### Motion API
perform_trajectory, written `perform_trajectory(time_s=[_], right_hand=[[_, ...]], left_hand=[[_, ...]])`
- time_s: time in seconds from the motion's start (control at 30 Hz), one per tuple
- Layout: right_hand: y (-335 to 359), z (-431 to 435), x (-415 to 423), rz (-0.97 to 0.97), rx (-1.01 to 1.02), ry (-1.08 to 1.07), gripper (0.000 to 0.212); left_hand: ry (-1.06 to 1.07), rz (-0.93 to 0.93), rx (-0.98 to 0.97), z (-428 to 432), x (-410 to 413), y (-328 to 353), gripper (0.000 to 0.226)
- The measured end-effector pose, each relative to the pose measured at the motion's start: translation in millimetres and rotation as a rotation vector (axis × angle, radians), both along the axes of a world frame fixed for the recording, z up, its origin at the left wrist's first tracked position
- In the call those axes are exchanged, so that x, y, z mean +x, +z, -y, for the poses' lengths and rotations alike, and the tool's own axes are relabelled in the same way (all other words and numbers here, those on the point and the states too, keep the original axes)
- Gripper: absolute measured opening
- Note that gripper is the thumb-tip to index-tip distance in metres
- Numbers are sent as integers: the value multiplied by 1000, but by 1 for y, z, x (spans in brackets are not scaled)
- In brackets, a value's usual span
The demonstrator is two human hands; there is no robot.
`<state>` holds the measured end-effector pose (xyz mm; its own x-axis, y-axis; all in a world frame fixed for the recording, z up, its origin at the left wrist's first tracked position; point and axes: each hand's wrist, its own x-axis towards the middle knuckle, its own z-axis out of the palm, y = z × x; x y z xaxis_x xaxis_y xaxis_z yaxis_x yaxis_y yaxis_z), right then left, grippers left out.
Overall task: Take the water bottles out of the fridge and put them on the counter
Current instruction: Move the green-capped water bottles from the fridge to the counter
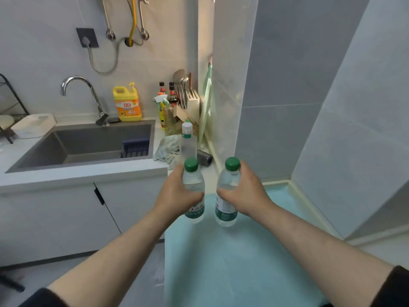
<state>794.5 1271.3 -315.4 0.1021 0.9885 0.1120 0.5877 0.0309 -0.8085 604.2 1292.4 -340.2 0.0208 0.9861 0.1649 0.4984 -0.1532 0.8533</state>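
Surface: a table [232,262] covered in pale blue-green matting lay under and before both hands, set into a corner of grey-tiled walls [298,63]. To the left of the hands ran a white counter top holding a grey sink [84,147] with a chrome tap [84,94], above white cabinet doors [55,218].

Water bottles, three counted. Two green-capped: the left bottle [193,191] was clasped round its middle by the left hand [177,196]; the right bottle [226,193] was clasped likewise by the right hand [245,191]. Both stood upright, side by side, apart, over the matting; whether their bases touched it could not be told. One white-capped bottle [188,142] stood just beyond the left hand.

Other items, beyond the hands: one yellow detergent jug [127,103]; one knife block [192,103]; one crumpled pale cloth [168,149]; one dark cylinder [204,158] lying on its side; several sauce and spray bottles [168,103], number unclear.
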Motion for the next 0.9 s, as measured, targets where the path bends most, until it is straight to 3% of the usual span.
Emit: perform_trajectory(time_s=[0.2, 0.5, 0.77, 0.9], right_hand=[[-58, -53, -8, 13, 14, -22, 56], [-91, -66, -6, -9, -56, 5, 57], [-76, -55, -1, -44, -121, 48, 57], [-18, -43, -9, 64, -27, 77, 79]], left_hand=[[15, -37, -19, -41, -5, -58, 47], [-1, -51, -56, -58, -10, -83, 57], [-65, -14, -88, -46, -13, -66, 85], [-47, -57, 32, -28, -40, -11, 99]])
